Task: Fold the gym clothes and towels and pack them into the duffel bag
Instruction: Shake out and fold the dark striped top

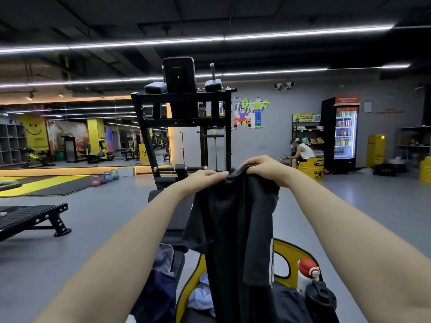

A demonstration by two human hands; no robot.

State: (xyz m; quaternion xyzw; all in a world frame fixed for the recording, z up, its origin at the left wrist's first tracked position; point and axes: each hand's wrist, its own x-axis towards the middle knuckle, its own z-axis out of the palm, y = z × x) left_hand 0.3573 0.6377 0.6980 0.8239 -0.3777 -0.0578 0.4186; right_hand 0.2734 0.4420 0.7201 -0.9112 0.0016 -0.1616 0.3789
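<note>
Head view. Open grey floor point(98, 220) spreads to the left and right of the arms, with a black bench point(30, 217) low on the left and a tall black machine point(184, 117) straight ahead beyond the hands. Kettlebells point(105, 177) sit on the floor by the mirror wall, well apart from the work. Far right, a seated person point(302, 151) is near a lit fridge point(345, 134).

Below the arms, a dark padded counter point(177, 220) runs away from the camera; a yellow frame point(293, 255) curves beside it on the right. A bluish cloth point(163, 257) lies bunched at the counter's left edge, and a pale blue towel point(201, 294) sits low inside the yellow frame. A white bottle point(306, 272) with a red cap stands at lower right, just beside a black bottle point(320, 299). The duffel bag cannot be made out for certain.

A black garment point(235, 229) hangs straight down from both hands, raised above the counter, its lower end running out of the bottom of the picture. The left hand point(203, 180) pinches its top edge with fingers together. The right hand point(265, 167) grips the bunched top, fingers curled over the cloth. The two hands are close together, nearly touching.
</note>
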